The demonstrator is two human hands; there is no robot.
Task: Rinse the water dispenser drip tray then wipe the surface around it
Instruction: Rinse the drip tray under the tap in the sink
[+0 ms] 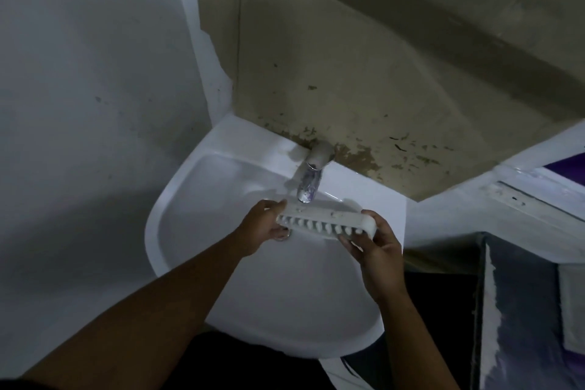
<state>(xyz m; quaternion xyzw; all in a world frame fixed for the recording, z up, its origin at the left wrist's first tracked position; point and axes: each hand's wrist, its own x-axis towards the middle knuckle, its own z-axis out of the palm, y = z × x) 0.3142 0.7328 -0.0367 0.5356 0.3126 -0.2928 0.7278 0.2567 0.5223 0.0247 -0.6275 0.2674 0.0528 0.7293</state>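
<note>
A white drip tray [329, 218] with a row of slots along its near side hangs over the white sink [190, 187], right under the chrome tap [311, 177]. My left hand [264, 225] grips the tray's left end. At the right end my right hand [376, 250] holds it from below, fingers curled round the edge. The tray is tilted, its slotted face toward me. Whether water runs from the tap is unclear.
A stained beige wall [364, 89] rises behind the tap, and a grey wall [79, 89] stands to the left. At the right there is a white ledge [522, 196] and a dark grey surface [522, 310] below it.
</note>
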